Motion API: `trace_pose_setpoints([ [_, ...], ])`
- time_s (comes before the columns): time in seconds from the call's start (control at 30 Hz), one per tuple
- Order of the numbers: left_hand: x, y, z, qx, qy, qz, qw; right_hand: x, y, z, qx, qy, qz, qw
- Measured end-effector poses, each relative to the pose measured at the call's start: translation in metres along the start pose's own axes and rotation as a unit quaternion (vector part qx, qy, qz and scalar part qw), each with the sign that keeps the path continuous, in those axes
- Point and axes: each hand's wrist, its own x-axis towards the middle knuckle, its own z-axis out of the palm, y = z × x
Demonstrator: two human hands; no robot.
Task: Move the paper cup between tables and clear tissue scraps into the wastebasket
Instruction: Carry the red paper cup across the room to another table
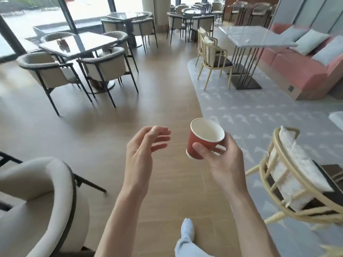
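Observation:
A red paper cup [199, 143] with a white inside is held at chest height above the wooden floor, tilted a little to the left. My right hand [225, 162] grips it from the right, thumb on the near side, fingers behind. The cup looks empty. To its left my left hand [144, 147] hovers with fingers loosely curled and apart, holding nothing. No tissue scraps or wastebasket show in the view.
A dark glass table [89, 43] ringed by grey armchairs [109, 69] stands ahead left. A marble table [256, 38] with cream chairs and a pink sofa [297, 71] is ahead right. A cream chair [297, 182] stands close right, an armchair [37, 197] close left.

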Motion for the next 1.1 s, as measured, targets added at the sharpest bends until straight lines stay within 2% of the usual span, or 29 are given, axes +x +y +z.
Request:
trace_pose_setpoints([
  [0.23,0.189,0.007,0.045,-0.009,0.024,0.049,0.998,0.203,-0.023,0.050,-0.004,-0.006,-0.037,0.999],
  [0.5,0.358,-0.037,0.058,-0.021,0.054,0.024,0.998,0.362,0.003,0.113,-0.038,-0.032,-0.026,0.998],
  [0.7,0.517,-0.079,0.054,-0.041,0.046,0.014,0.998,0.497,0.030,0.174,-0.056,-0.004,-0.021,0.998],
  [0.9,0.703,-0.071,0.045,-0.057,0.030,0.039,0.997,0.658,0.005,0.255,-0.042,0.023,-0.041,0.998],
  [1.1,0.823,-0.095,0.047,-0.039,0.010,0.012,0.999,0.769,0.006,0.319,0.006,0.018,-0.052,0.998],
])
